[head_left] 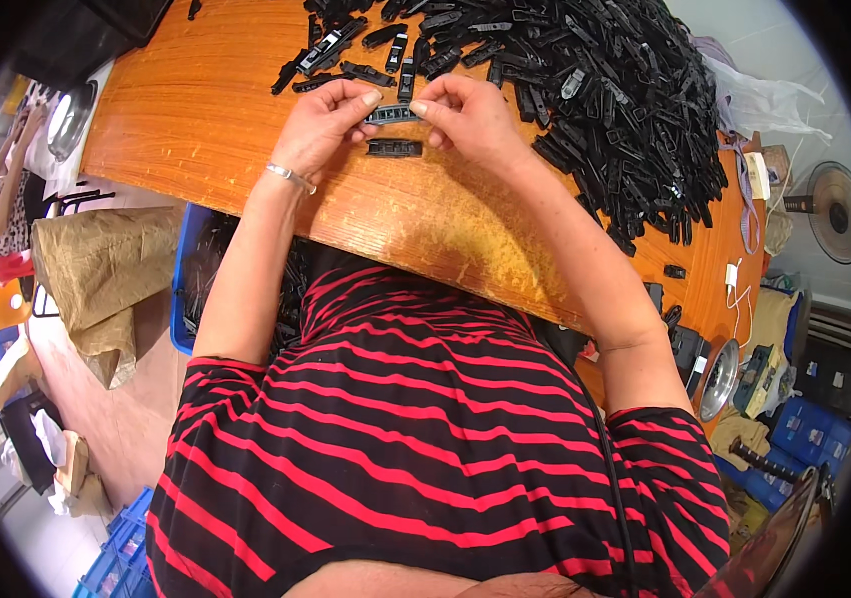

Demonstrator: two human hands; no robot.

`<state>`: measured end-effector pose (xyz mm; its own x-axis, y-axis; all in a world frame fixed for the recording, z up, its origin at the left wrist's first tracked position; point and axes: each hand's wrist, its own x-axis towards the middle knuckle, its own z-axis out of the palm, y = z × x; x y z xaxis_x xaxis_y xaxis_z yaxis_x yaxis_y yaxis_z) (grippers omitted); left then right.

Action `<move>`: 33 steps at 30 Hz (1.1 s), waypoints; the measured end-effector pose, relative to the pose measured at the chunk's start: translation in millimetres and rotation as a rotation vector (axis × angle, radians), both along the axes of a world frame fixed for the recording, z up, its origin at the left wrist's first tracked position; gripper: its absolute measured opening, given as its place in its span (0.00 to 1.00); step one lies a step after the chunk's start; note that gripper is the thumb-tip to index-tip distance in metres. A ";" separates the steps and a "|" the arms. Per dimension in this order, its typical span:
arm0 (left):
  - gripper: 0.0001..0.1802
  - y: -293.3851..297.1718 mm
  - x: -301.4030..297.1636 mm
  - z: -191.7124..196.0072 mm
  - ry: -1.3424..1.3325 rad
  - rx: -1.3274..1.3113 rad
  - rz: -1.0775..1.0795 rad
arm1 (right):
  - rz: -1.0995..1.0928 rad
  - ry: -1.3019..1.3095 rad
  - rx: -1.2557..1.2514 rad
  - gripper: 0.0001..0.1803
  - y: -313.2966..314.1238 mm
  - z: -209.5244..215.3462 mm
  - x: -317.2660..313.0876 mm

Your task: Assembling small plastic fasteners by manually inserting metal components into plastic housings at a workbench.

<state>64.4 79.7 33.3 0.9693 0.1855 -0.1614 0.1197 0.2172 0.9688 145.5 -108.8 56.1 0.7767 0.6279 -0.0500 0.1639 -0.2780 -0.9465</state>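
— What do the hands have just now?

— One small, flat, black plastic clip piece (391,115), oblong and ribbed. The left hand (321,125) pinches its left end between thumb and forefinger, and the right hand (465,120) pinches the right end the same way, so both are closed narrowly on it. It is lifted a little off the round orange wooden bench (206,110), just on the person's side of the big heap of black plastic clip pieces (595,100).

— How would you expect it to handle?

— Light, I judge, and stiff enough to keep its shape when held only by its tips. Moulded plastic like this looks smooth, so a fingertip pinch at the two short ends, as here, seems the safest hold; the middle appears to carry the ribbing. I would not call it fragile, though thin tabs could snap if it were bent hard.

— Anything else close to the heap?

— A second black clip piece (394,148) lies flat on the bench, just below the held one and between the two hands. Loose pieces trail off the heap's left edge.

— Containers?

— A blue plastic crate (182,289) sits under the bench edge, down and left of the heap; dark pieces seem to fill it, but I cannot tell exactly what. Beside it stands a brown paper sack (96,269), contents hidden.
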 end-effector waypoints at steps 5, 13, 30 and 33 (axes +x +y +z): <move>0.08 -8.7 -9.7 -9.7 0.058 0.124 0.004 | -0.095 0.162 -0.087 0.08 0.0 -20.4 -9.3; 0.10 -10.5 -10.6 -24.8 0.092 0.313 0.026 | -0.101 0.086 -0.094 0.08 2.5 -43.6 -10.6; 0.12 -5.2 -4.3 -15.0 0.218 0.808 -0.089 | -0.113 -0.238 -0.185 0.08 5.8 -46.2 -14.6; 0.12 -11.4 -7.5 -14.3 0.135 0.895 -0.069 | -0.121 -0.380 -0.236 0.07 3.1 -44.4 -22.0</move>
<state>56.9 68.3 19.0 0.9662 0.2383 -0.0982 0.2296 -0.6222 0.7485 123.5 -105.7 11.6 0.8344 0.5375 0.1221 0.4404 -0.5168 -0.7342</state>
